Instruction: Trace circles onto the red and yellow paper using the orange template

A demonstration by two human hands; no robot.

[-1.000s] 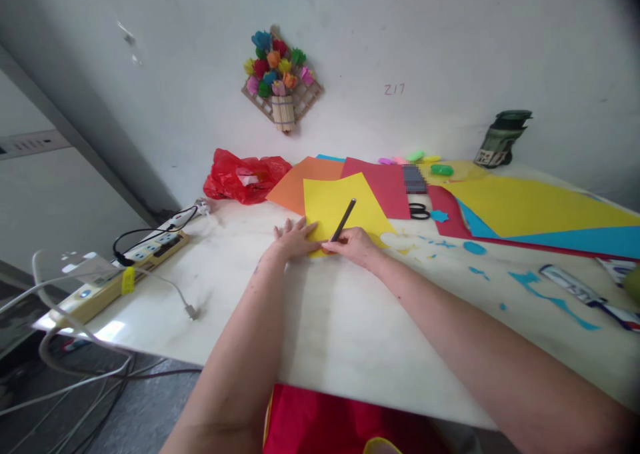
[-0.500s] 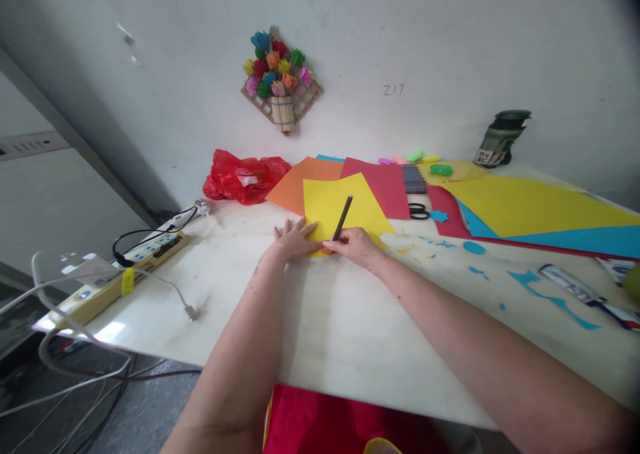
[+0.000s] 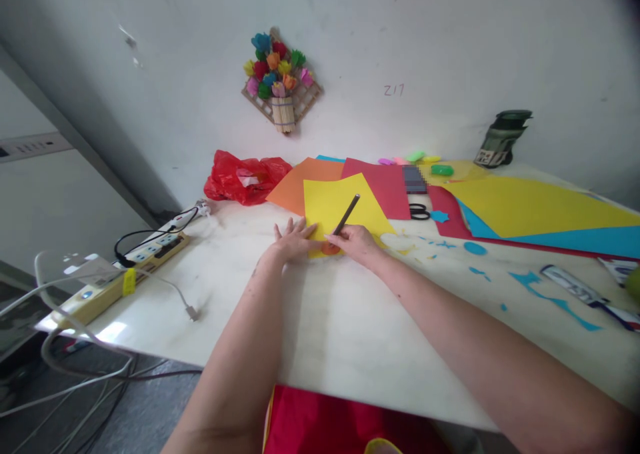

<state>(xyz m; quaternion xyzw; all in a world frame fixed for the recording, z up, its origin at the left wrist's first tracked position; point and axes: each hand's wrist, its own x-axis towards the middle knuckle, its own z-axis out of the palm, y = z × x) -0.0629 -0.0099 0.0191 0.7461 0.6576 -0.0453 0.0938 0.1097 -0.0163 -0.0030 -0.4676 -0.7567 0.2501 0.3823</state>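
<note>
R hand [image 3: 357, 243]: pen [image 3: 347, 214] in grip, leans more R vs b4
L hand [image 3: 293, 242]: grip wide on ylw sheet [image 3: 330, 204]

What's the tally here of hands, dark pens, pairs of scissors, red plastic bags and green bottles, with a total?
Left hand and right hand: 2
Dark pen: 1
Scissors: 1
Red plastic bag: 1
Green bottle: 1
Total: 6
</note>
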